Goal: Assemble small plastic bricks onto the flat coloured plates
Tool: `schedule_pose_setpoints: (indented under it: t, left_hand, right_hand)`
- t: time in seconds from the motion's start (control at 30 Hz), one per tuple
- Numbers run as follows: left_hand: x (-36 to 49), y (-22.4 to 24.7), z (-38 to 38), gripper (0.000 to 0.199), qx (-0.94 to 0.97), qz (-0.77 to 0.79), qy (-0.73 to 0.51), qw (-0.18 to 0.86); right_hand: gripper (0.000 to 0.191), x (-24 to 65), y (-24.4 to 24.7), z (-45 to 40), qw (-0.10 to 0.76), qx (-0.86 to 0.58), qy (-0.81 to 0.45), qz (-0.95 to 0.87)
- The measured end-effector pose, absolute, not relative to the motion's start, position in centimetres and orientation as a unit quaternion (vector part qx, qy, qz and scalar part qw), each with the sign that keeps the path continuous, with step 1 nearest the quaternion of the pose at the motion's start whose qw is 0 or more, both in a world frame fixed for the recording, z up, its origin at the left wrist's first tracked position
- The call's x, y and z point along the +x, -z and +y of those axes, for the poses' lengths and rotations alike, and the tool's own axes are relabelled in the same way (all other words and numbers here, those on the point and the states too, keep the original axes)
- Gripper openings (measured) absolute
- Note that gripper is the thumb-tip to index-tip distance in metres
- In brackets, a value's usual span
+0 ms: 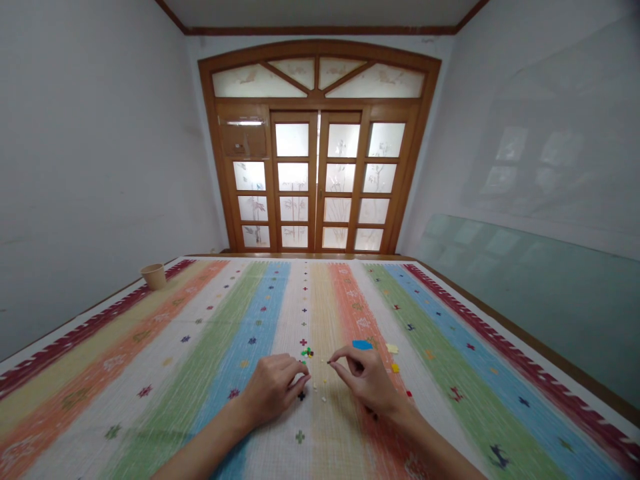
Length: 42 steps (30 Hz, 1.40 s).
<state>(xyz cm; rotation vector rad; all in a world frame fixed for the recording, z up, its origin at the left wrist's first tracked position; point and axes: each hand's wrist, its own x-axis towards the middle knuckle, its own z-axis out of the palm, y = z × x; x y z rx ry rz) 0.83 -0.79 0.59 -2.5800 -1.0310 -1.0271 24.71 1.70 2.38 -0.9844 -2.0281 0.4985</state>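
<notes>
My left hand [277,388] rests on the striped cloth with its fingers curled and thumb drawn toward the index finger. Whatever may be between those fingertips is too small to make out. Just beyond them lies a little cluster of green, yellow and dark red pieces [309,353]. My right hand [367,379] pinches a tiny dark piece [329,362] between thumb and index finger, slightly right of the cluster. Small whitish bits [324,400] and a tiny yellow bit [325,381] lie on the cloth between the two hands.
Past my right hand lie a flat blue piece [362,345], a pale yellow piece [392,349], a yellow piece [395,368] and a red piece [409,393]. A paper cup [153,276] stands at the far left of the striped tablecloth [200,373]. Wooden glazed doors [317,180] are behind.
</notes>
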Motion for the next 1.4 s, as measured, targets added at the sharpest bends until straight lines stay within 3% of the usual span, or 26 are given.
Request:
schedule_pose_setpoints:
  t: [0.63,0.97,1.4]
  left_hand:
    - [0.7,-0.6,-0.8,0.017,-0.864,-0.365,0.334,0.089]
    - [0.7,-0.4,-0.6,0.017,-0.870,-0.367,0.318,0.079]
    - [0.5,0.3,-0.3,0.017,-0.875,-0.371,0.304,0.066]
  right_hand:
    - [0.034,24.6,-2.6,1.7,0.434,-0.393,-0.254,-0.770]
    - [0.047,24.3,-2.8,2.4,0.430,-0.352,-0.578,-0.598]
    - [0.047,24.6,-3.5,2.1,0.417,-0.322,-0.684,-0.504]
